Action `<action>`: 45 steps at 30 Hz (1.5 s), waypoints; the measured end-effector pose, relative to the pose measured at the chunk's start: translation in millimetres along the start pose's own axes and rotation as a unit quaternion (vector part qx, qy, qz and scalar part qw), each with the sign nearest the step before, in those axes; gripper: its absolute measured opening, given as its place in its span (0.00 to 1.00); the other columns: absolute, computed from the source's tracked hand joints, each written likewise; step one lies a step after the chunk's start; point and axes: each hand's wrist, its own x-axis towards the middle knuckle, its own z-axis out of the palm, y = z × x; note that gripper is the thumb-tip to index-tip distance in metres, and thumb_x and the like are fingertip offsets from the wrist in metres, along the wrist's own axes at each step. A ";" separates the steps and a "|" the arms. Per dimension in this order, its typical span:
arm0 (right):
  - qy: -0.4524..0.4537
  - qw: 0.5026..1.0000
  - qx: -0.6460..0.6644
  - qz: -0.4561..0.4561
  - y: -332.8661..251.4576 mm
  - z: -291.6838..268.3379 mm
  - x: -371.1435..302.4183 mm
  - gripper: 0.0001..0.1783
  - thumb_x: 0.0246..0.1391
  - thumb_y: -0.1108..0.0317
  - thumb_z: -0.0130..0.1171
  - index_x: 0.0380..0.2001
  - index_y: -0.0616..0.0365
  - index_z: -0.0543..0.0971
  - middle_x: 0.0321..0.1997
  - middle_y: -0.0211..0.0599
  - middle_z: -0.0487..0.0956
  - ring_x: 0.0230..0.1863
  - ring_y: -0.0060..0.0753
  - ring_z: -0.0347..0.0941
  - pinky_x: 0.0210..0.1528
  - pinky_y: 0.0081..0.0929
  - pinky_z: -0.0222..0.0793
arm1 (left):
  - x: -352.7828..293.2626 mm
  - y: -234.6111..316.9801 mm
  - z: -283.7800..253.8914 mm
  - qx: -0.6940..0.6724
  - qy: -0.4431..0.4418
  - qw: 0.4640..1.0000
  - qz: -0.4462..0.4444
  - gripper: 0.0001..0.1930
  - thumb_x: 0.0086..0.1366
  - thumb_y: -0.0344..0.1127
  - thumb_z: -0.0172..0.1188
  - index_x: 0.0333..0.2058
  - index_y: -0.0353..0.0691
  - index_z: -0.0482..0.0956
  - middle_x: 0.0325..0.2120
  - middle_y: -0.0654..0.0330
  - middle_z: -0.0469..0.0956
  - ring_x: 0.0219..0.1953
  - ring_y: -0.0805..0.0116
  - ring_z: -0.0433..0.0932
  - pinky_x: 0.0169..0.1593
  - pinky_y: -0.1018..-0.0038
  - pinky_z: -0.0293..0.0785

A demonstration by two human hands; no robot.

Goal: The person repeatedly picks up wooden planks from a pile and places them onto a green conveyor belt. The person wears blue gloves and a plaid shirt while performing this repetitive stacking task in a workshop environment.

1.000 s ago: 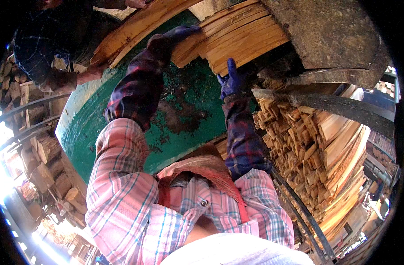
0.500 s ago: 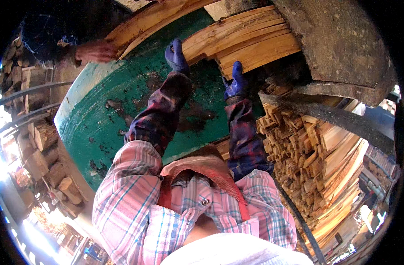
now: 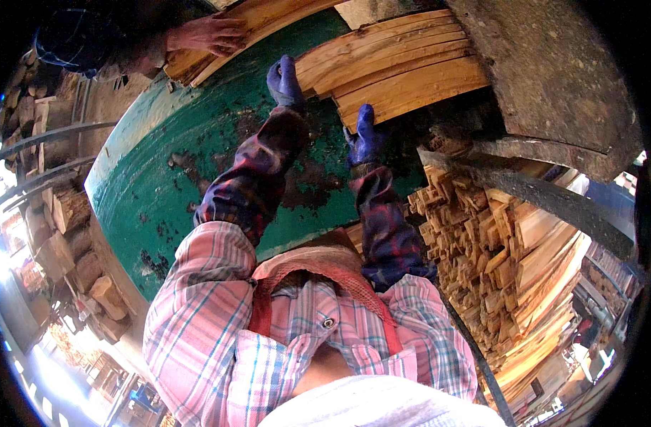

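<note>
A stack of sawn wooden boards (image 3: 404, 64) lies across the far part of a green, scuffed machine table (image 3: 169, 192). My left hand (image 3: 286, 84), in a blue-purple glove, is closed at the left end of the stack. In a matching glove, my right hand (image 3: 366, 136) grips the near left corner of the closest board; its fingers are partly hidden. The left ends of the boards are stepped, with the nearest board set further right.
Another person's bare hand (image 3: 208, 35) rests on a long plank (image 3: 254, 32) at the far left. A large rusty metal plate (image 3: 546, 71) stands at the far right. Cut slats (image 3: 475, 256) are stacked high on my right, beside a dark metal bar (image 3: 553, 203). Logs (image 3: 73, 249) are piled left.
My right hand has shifted left, and the nearest board's end has moved left with it. The other person's hand has moved right onto the plank.
</note>
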 end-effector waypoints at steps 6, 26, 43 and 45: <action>0.003 0.998 -0.065 0.002 7.6 1.4 -12.7 0.37 0.42 0.47 0.66 0.54 0.45 0.66 0.50 0.24 0.70 0.49 0.27 0.65 0.41 0.34 0.68 | 0.2 6.6 1.3 -0.032 -0.027 0.999 -0.007 0.16 0.60 0.42 0.54 0.19 0.38 0.71 0.18 0.71 0.65 0.24 0.79 0.59 0.27 0.77 0.59; -0.324 0.919 0.219 -0.049 -49.9 -72.1 98.4 0.31 0.60 0.44 0.38 0.60 0.51 0.58 0.63 0.41 0.59 0.60 0.43 0.57 0.59 0.39 0.59 | 20.0 42.4 -48.9 0.141 -0.555 0.820 0.011 0.21 0.61 0.50 0.53 0.48 0.45 0.74 0.40 0.63 0.76 0.42 0.70 0.72 0.45 0.69 0.70; -0.294 0.915 -0.183 0.206 169.1 -27.5 -214.0 0.37 0.54 0.40 0.44 0.60 0.53 0.59 0.59 0.41 0.65 0.57 0.45 0.62 0.59 0.44 0.58 | -195.2 119.2 -411.5 -0.104 -0.091 0.947 -0.289 0.38 0.53 0.47 0.61 0.58 0.34 0.57 0.53 0.55 0.65 0.53 0.65 0.64 0.57 0.70 0.59; -0.269 0.905 -0.124 0.305 164.9 -18.1 -228.9 0.37 0.54 0.41 0.44 0.60 0.54 0.59 0.59 0.42 0.65 0.57 0.45 0.62 0.60 0.44 0.58 | -210.3 116.8 -415.5 -0.135 -0.105 0.944 -0.282 0.36 0.53 0.46 0.61 0.56 0.34 0.60 0.51 0.56 0.67 0.52 0.67 0.64 0.56 0.70 0.60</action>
